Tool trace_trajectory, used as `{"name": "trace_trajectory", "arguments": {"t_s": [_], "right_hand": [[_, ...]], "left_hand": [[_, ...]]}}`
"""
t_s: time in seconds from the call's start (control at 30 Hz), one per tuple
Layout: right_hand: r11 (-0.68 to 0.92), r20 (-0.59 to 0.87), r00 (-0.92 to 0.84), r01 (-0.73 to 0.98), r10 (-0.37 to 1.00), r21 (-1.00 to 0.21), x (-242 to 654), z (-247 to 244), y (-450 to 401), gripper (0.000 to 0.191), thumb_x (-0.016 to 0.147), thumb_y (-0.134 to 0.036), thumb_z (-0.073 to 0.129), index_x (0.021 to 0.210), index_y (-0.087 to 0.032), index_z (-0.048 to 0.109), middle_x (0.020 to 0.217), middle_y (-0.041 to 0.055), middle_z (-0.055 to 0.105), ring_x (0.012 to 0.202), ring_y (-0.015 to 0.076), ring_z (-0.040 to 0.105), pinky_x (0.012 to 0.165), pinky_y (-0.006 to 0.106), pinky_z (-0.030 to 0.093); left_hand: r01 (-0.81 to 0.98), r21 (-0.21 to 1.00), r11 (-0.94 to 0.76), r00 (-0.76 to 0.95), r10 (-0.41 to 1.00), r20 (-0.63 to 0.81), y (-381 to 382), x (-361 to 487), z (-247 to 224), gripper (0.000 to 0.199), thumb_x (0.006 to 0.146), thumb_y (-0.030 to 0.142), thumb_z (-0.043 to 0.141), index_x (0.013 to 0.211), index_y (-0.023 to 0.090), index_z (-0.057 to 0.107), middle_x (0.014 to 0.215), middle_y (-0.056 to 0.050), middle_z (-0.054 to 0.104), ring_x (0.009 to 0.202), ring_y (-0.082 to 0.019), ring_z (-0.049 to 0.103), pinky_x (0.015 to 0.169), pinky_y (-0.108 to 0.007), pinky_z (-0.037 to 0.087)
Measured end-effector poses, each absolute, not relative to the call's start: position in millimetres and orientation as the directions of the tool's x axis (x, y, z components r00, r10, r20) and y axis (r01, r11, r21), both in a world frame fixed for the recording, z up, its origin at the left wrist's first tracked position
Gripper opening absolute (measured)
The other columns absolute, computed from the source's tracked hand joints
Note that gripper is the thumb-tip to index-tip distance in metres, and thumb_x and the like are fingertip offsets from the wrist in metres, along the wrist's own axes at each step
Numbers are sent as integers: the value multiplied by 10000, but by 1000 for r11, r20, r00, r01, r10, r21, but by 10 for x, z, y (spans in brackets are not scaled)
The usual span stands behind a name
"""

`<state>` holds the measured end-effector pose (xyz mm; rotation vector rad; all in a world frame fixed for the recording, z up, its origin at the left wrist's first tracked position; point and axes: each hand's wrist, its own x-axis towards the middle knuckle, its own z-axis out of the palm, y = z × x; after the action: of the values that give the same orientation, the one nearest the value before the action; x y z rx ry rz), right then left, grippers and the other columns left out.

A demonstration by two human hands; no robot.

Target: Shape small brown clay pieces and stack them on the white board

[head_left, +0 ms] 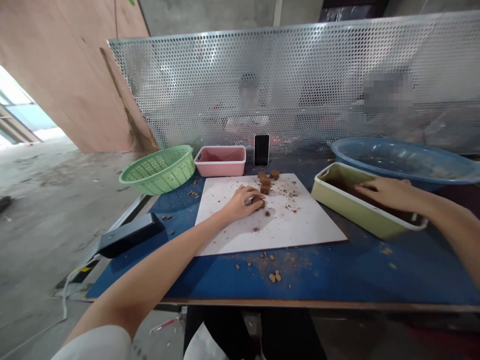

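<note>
On the white board (300, 225), my left hand (243, 202) has its fingers curled round a brown lump (258, 201). Several brown blocks (265, 186) sit just beyond those fingers, with brown crumbs scattered around them. At the right, my right hand (386, 192) reaches over the rim into the green rectangular bin (348, 206). Brown material lies inside this bin. The right fingers are partly bent and low in the bin; whether they hold anything is hidden.
A green basket (161, 172), pink bin (221, 169) and upright phone (261, 150) stand behind the board. A blue basin (405, 160) is at the back right. A dark box (129, 235) lies left. Small stones (275, 276) dot the blue tabletop (337, 275).
</note>
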<state>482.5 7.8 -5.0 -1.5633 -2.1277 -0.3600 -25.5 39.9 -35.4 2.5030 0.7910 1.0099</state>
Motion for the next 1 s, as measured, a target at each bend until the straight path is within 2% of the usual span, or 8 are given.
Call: {"name": "trace_trajectory", "arguments": {"t_s": [0.07, 0.17, 0.27, 0.37, 0.47, 0.63, 0.8, 1.0], "right_hand": [[252, 430, -227, 968, 874, -3, 4667, 111, 100, 700, 985, -795, 432, 842, -233, 824, 677, 154, 646, 614, 297, 577, 724, 526, 458], [327, 460, -301, 945, 835, 23, 4142, 334, 34, 614, 1051, -673, 420, 983, -228, 837, 937, 195, 711, 846, 331, 639, 820, 535, 431], [523, 499, -438, 851, 748, -36, 3465, 402, -45, 437, 1065, -564, 516, 1015, -258, 824, 968, 123, 717, 934, 288, 664, 939, 528, 392], [678, 480, -561, 729, 674, -100, 2879, 244, -39, 318, 1045, -473, 613, 963, -252, 826, 910, 71, 700, 873, 237, 652, 939, 490, 386], [755, 434, -637, 629, 637, -185, 2493, -49, 12, 250, 1047, -384, 644, 979, -238, 835, 934, 60, 699, 890, 224, 646, 951, 479, 375], [763, 455, -623, 598, 636, -246, 2249, -387, 36, 230, 1061, -351, 637, 984, -244, 826, 965, 62, 676, 959, 229, 616, 947, 466, 373], [735, 556, -520, 615, 649, -284, 2226, -410, -14, 197, 1056, -345, 651, 978, -264, 812, 976, 63, 663, 976, 239, 603, 960, 482, 368], [748, 536, -555, 614, 636, -251, 2215, -419, -39, 191, 1054, -338, 651, 981, -267, 812, 1000, 72, 653, 1007, 249, 598, 959, 484, 368]], "left_hand": [[347, 463, -816, 607, 571, 553, 425, -257, -375, 209, 995, 369, 667, 1043, 219, 805, 1146, -100, 797, 1113, -251, 717, 1042, -455, 500], [339, 466, -818, 611, 567, 552, 453, -251, -393, 197, 987, 378, 690, 994, 232, 822, 1095, -87, 810, 1054, -235, 734, 1014, -442, 509], [336, 475, -813, 608, 573, 550, 462, -243, -391, 203, 986, 385, 697, 987, 231, 829, 1101, -91, 814, 1060, -235, 737, 1023, -443, 499], [330, 480, -813, 609, 572, 549, 460, -239, -381, 206, 984, 382, 704, 1007, 224, 833, 1104, -95, 816, 1063, -239, 738, 1031, -447, 488], [334, 477, -813, 611, 572, 547, 459, -239, -380, 202, 982, 373, 707, 1024, 223, 836, 1104, -92, 817, 1049, -237, 741, 1023, -443, 489], [340, 484, -806, 605, 582, 544, 474, -232, -401, 181, 966, 368, 728, 1005, 227, 836, 1090, -88, 819, 1043, -234, 747, 1031, -437, 487], [321, 509, -799, 605, 586, 539, 484, -226, -404, 169, 960, 356, 739, 1003, 222, 832, 1067, -79, 821, 1032, -229, 754, 1029, -431, 491], [329, 516, -791, 613, 594, 521, 488, -226, -393, 164, 955, 352, 740, 993, 226, 837, 1062, -79, 821, 1037, -235, 752, 1029, -437, 491]]}}
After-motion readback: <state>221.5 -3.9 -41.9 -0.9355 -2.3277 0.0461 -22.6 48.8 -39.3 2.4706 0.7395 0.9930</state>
